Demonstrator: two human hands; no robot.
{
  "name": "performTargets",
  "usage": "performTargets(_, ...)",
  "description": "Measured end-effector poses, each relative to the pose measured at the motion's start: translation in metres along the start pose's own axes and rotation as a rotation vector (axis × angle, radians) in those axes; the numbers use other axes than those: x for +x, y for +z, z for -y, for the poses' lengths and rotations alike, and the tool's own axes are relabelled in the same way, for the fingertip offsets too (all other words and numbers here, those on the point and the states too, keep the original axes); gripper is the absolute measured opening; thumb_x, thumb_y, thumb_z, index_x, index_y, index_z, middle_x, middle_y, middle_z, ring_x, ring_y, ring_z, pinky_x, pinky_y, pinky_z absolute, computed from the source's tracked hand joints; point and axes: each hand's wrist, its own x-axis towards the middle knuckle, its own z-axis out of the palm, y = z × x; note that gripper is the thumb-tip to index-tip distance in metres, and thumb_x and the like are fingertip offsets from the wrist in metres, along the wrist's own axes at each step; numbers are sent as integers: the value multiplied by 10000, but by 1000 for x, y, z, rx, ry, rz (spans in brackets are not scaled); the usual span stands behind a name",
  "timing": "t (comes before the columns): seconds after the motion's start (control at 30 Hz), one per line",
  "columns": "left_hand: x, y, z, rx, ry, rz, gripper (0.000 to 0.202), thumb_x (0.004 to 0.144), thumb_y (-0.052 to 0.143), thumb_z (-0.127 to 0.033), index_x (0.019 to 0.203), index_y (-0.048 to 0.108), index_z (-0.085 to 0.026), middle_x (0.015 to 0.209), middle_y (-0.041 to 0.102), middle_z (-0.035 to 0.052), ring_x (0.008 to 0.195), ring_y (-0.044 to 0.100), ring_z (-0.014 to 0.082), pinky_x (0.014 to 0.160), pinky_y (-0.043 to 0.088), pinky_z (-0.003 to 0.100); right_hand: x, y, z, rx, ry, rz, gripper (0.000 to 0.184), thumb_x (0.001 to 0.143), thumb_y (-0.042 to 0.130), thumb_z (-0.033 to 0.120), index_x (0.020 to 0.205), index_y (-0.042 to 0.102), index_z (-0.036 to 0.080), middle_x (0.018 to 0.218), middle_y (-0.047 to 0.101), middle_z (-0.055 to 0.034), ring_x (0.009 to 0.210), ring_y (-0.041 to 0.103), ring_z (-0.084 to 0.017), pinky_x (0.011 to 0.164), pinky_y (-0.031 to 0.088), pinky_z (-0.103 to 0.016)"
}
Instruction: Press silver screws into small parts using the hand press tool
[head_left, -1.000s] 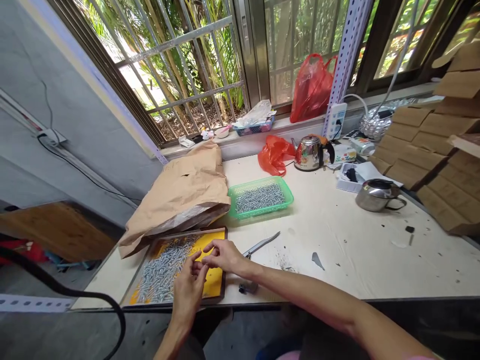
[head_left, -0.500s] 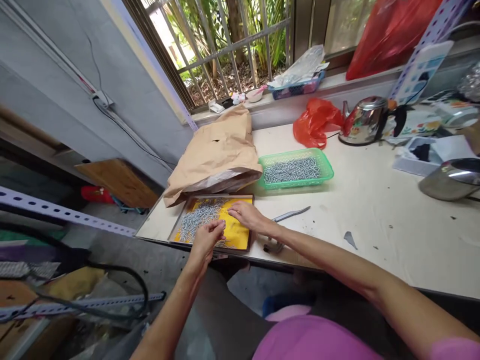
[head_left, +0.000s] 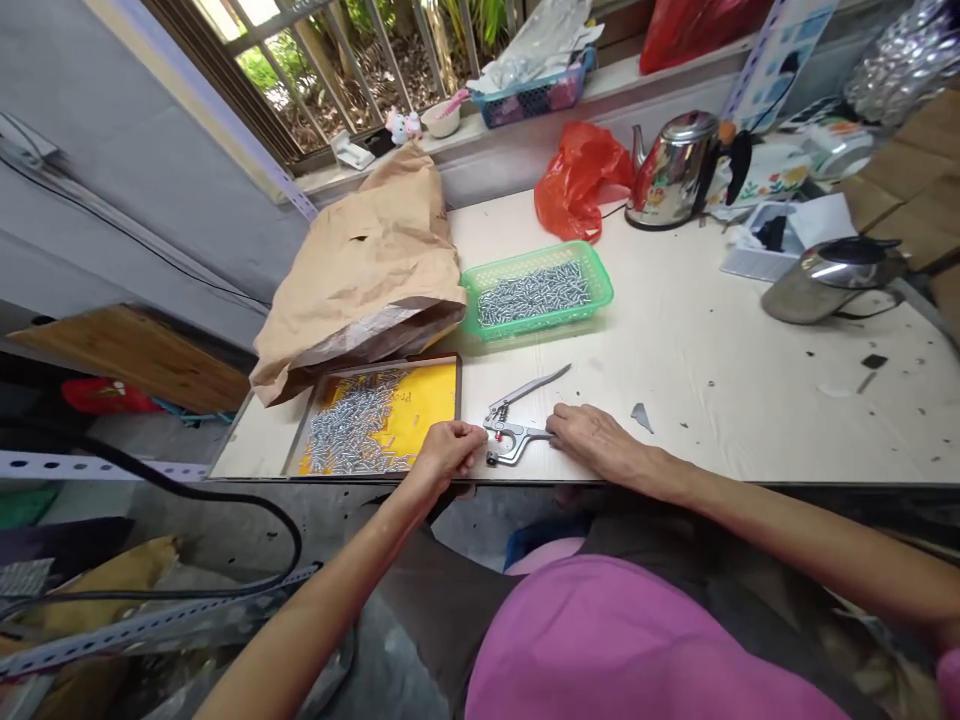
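Snap-fastener pliers [head_left: 517, 432] lie on the table with their two handles spread. My right hand [head_left: 592, 436] has its fingers wrapped round the end of the lower handle. Close to the pliers' jaws, my left hand [head_left: 452, 447] is closed in a pinch; whatever small piece its fingers hold is too small to make out. Left of that hand sits a shallow tray [head_left: 459, 385] with a yellow bottom. Many small silvery metal pieces [head_left: 349, 425] are heaped in the tray's left part. Similar metal pieces [head_left: 532, 293] fill a green plastic basket [head_left: 600, 285] behind.
A large brown paper bag [head_left: 367, 260] slumps behind the tray. Farther back are a red plastic bag [head_left: 581, 180] and a steel kettle [head_left: 673, 170]. A metal jug [head_left: 814, 280] stands at the right. A grey scrap [head_left: 641, 416] lies beyond my right hand.
My right hand has left the tray, moved right and taken hold of the pliers' lower handle. My left hand has moved right, from over the tray to beside the jaws. The view has shifted.
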Motion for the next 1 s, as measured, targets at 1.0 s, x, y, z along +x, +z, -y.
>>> performTargets(1.0, 20, 19, 0, 81, -205, 200, 249, 727, 739, -275, 599, 589, -124, 370, 474, -53, 304, 349, 34, 367, 246, 177, 13, -15, -40, 28, -47, -87, 658, 729, 764, 494, 1249, 546, 156, 1391, 445, -196, 1232, 429, -346, 948, 371, -446)
